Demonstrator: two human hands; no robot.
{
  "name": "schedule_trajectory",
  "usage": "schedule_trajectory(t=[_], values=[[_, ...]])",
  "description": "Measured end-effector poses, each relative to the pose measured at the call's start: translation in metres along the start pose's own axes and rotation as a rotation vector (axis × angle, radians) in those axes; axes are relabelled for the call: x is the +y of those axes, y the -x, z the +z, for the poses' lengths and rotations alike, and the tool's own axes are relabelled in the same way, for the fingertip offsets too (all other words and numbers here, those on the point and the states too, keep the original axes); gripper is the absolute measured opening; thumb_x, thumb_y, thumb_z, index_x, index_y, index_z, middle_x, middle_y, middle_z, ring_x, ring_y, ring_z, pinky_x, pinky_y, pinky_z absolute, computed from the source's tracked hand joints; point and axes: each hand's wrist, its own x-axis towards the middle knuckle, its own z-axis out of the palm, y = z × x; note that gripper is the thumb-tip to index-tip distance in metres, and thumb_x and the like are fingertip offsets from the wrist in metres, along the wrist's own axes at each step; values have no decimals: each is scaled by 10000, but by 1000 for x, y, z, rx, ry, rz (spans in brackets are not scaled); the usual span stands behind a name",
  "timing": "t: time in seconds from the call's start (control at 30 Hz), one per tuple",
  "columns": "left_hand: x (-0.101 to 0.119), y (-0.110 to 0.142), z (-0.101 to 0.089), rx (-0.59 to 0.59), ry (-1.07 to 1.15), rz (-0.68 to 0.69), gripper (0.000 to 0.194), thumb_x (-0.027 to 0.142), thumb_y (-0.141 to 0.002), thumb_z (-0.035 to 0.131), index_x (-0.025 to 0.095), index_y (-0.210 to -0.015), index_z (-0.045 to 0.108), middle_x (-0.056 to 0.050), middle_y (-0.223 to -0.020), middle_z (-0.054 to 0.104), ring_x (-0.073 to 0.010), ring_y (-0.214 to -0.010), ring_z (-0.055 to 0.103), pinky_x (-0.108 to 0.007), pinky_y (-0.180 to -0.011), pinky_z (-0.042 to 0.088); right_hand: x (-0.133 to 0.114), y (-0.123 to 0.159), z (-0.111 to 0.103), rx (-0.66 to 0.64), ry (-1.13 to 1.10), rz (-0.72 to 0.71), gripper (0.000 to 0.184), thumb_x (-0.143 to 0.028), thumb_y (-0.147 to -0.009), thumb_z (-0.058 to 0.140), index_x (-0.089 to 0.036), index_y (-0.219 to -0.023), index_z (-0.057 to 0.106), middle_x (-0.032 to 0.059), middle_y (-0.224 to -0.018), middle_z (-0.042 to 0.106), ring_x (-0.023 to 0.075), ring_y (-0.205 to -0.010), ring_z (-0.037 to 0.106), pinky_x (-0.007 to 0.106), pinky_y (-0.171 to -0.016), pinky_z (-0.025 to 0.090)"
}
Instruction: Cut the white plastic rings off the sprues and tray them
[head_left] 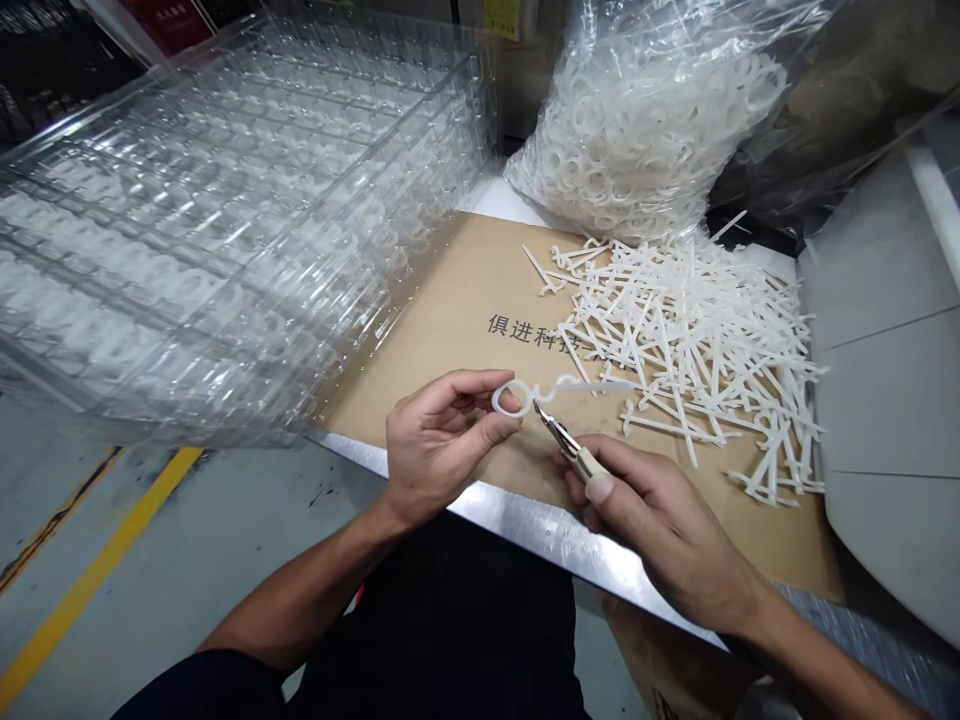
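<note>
The left hand (442, 445) pinches a white plastic ring (510, 398) between thumb and fingertips, just above the cardboard sheet (457, 340). A thin, slightly wavy stem runs from the ring toward the right. The right hand (649, 515) is curled around small cutters (566, 440), with cream grips and narrow metal jaws. Their tips sit right at the ring's base, though it's hard to tell whether they are actually biting the plastic.

Both hands work over the counter's bright metal edge (525, 528), which runs diagonally beneath the wrists, with open room above the brown cardboard. To the right lies a loose, crisscrossed pile of thin, matte white plastic runners (694, 350), spilling almost to a smooth grey panel (885, 300). Behind it slumps a crinkled clear bag of white rings (637, 130). Stacked, glossy clear trays (210, 230) with rows of molded pockets fill the left side, their corner overhanging the counter's edge. Below, a yellow stripe (97, 570) crosses the grey floor (225, 500).
</note>
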Motion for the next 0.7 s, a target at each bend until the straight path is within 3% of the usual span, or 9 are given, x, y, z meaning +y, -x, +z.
schedule_trajectory(t=[0.27, 0.7], values=[[0, 1, 1, 23, -73, -6, 336, 154, -781, 893, 166, -1105, 805, -58, -879, 802, -152, -799, 776, -218, -775, 665, 1, 1, 1, -1, -20, 9, 340, -475, -1094, 444, -208, -966, 611, -3, -812, 571, 152, -734, 519, 294, -634, 391], [-3, 5, -4, -54, -120, 35, 385, 104, -806, 861, 228, -1164, 788, -29, -925, 786, -130, -831, 747, -210, -788, 634, 4, 0, 2, -1, -31, 36, 391, -503, -1110, 403, -217, -934, 604, -13, -802, 533, 146, -712, 482, 310, -667, 378]])
